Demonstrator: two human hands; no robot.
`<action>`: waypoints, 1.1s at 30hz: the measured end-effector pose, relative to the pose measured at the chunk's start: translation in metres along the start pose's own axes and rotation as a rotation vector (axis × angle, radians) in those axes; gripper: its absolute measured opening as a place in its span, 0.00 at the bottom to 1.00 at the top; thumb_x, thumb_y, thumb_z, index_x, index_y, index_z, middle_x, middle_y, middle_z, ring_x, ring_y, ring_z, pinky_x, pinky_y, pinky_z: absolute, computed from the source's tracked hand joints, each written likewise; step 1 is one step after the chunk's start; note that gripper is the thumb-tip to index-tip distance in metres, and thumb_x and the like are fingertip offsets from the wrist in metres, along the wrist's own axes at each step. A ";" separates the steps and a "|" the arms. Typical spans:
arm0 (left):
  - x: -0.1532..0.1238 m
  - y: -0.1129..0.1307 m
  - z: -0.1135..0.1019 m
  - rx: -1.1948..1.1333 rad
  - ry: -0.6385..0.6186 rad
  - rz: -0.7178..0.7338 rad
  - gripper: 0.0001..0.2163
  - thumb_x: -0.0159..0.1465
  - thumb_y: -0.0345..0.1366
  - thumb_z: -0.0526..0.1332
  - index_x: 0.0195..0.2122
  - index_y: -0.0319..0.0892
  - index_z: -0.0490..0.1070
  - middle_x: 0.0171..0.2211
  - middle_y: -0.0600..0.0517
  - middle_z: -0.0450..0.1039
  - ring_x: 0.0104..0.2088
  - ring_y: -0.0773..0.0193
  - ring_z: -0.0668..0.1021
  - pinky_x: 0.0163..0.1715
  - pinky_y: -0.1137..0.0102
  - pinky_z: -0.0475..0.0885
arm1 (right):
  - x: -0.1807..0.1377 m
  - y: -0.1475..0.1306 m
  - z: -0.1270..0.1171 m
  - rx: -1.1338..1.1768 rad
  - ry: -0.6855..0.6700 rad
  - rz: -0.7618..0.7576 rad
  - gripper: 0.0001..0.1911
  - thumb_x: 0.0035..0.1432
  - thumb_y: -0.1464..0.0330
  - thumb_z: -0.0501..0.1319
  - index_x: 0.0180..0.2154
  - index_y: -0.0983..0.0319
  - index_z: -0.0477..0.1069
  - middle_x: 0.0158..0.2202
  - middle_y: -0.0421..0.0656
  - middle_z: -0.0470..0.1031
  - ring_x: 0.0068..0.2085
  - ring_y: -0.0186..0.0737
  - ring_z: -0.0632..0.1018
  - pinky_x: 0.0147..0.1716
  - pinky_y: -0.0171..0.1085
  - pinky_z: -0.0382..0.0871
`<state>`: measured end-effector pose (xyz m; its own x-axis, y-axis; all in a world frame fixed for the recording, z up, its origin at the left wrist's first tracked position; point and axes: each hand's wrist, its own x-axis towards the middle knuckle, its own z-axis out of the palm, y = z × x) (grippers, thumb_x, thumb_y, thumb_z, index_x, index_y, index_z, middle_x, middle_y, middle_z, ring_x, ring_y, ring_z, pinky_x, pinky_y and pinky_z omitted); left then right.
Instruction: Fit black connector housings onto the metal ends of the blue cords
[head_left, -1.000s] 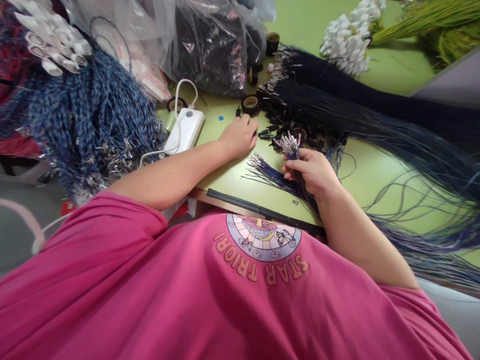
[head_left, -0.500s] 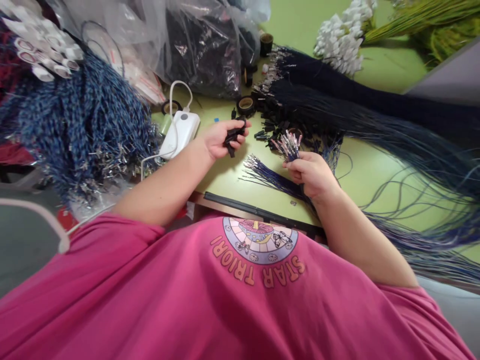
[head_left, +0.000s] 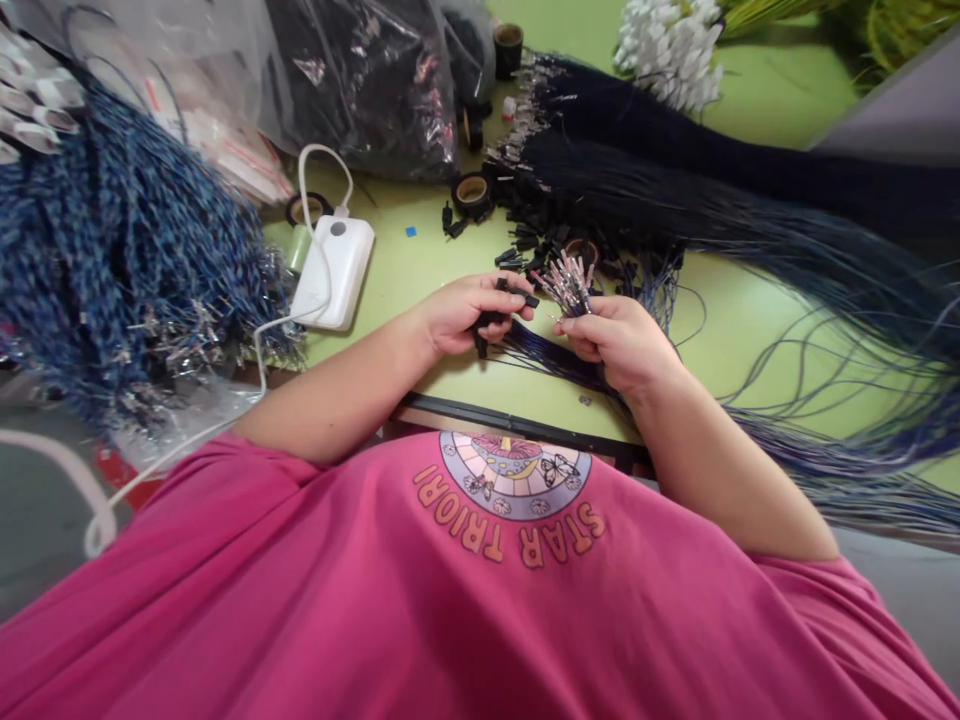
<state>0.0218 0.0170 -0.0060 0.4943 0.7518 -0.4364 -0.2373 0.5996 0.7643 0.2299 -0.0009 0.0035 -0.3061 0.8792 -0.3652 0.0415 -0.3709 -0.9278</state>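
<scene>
Several small black plastic connector housings (head_left: 484, 330) sit in my left hand (head_left: 471, 312), one of them pinched out at the fingertips. My right hand (head_left: 616, 340) is closed around a bundle of wires (head_left: 570, 285) whose crimped metal ends fan out above the thumb. The pinched housing points toward those ends, a small gap away. Beneath and between the hands, a second bunch of dark blue wires (head_left: 544, 353) lies on the green table (head_left: 465, 378). Loose black housings (head_left: 525, 215) are heaped just beyond the hands.
A white power bank (head_left: 334, 275) with a cable lies left of my hands. Blue twisted wires (head_left: 142, 240) pile up farther left. Behind are a bag of black parts (head_left: 360, 80) and tape rolls (head_left: 472, 195). Long dark wires (head_left: 690, 180) stretch to the right, near white connectors (head_left: 667, 50).
My left hand has moved right and nearer to me, closer to the wire ends, with one housing now out at its fingertips. My right hand has barely moved. The view has shifted slightly.
</scene>
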 end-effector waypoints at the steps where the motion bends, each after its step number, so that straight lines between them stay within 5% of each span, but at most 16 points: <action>1: 0.000 -0.001 0.000 0.008 0.006 0.005 0.14 0.48 0.29 0.67 0.36 0.40 0.68 0.26 0.53 0.75 0.14 0.78 0.64 0.15 0.78 0.50 | 0.000 0.000 0.000 0.013 -0.001 0.010 0.10 0.42 0.72 0.65 0.19 0.62 0.64 0.13 0.33 0.55 0.16 0.24 0.54 0.18 0.33 0.39; 15: -0.005 -0.012 0.007 0.199 0.119 0.131 0.12 0.49 0.28 0.67 0.35 0.38 0.71 0.23 0.57 0.72 0.16 0.78 0.63 0.16 0.77 0.52 | -0.002 0.001 0.006 -0.056 0.014 0.040 0.04 0.45 0.71 0.63 0.22 0.63 0.69 0.12 0.33 0.54 0.17 0.26 0.52 0.19 0.35 0.39; 22: -0.005 -0.017 0.008 0.437 0.265 0.319 0.12 0.47 0.30 0.71 0.33 0.36 0.75 0.30 0.54 0.76 0.29 0.72 0.75 0.33 0.74 0.69 | -0.002 0.001 0.009 -0.100 0.004 0.059 0.04 0.45 0.70 0.62 0.22 0.62 0.69 0.13 0.33 0.54 0.17 0.26 0.53 0.19 0.35 0.39; 28: -0.005 -0.016 0.002 0.480 0.136 0.230 0.14 0.47 0.33 0.72 0.35 0.36 0.76 0.30 0.51 0.78 0.30 0.69 0.76 0.34 0.70 0.70 | -0.003 0.002 0.010 -0.136 -0.030 0.069 0.05 0.46 0.70 0.62 0.21 0.62 0.68 0.12 0.32 0.54 0.16 0.25 0.53 0.17 0.34 0.39; 33: -0.007 -0.015 0.005 0.550 0.188 0.293 0.12 0.48 0.32 0.71 0.34 0.36 0.76 0.32 0.52 0.78 0.33 0.68 0.77 0.40 0.68 0.72 | -0.004 0.001 0.010 -0.284 -0.018 0.005 0.06 0.50 0.69 0.61 0.23 0.63 0.70 0.17 0.38 0.69 0.17 0.28 0.64 0.17 0.32 0.53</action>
<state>0.0263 0.0015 -0.0127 0.3072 0.9281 -0.2104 0.1474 0.1720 0.9740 0.2217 -0.0081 0.0050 -0.3220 0.8712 -0.3706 0.3069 -0.2743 -0.9114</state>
